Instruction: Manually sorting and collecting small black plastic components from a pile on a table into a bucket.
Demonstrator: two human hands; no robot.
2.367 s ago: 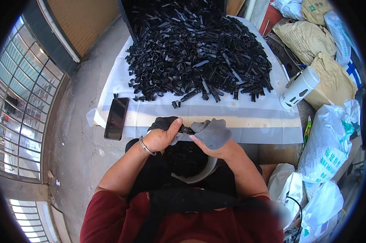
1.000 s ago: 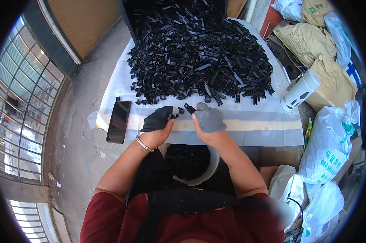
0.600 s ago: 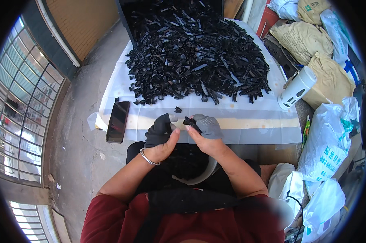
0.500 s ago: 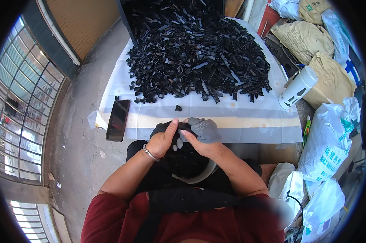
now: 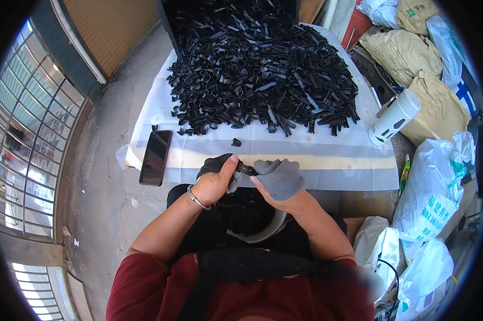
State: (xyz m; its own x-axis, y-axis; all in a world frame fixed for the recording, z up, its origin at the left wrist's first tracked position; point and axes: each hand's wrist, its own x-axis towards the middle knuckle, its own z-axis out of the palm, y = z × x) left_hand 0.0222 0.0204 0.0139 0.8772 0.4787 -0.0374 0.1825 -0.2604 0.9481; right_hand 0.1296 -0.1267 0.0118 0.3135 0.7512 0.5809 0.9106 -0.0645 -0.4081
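Holding a small black piece (image 5: 246, 169) well between two hands seems to be the step here, and the pile of black pieces (image 5: 263, 80) serves as landmark. The held piece is on the pile's near side, clear of it, bridging the hands. The left hand (image 5: 214, 176), in a dark glove with a bare thumb, has its fingers curled round one end and the thumb pressed along the top; the right hand (image 5: 279, 179), in a grey dotted glove, grips the other end, fingers folded over and bare thumb below. The fingertips beneath are hidden, so I cannot tell how they are set, nor whether this is one piece or several pressed together. To work it well, I would pinch close to the middle, so the ends cannot swing, and let the thumbs do the fine steering, since bare skin should feel a sharp edge sooner than cloth. Even pressure from both sides would probably stop it twisting. A bucket (image 5: 273, 229) of dark contents sits nearer the body than the pile, beneath the hands, so a slip could well land there. One loose piece (image 5: 236, 142) lies just off the pile's near edge; low wrists might brush it.
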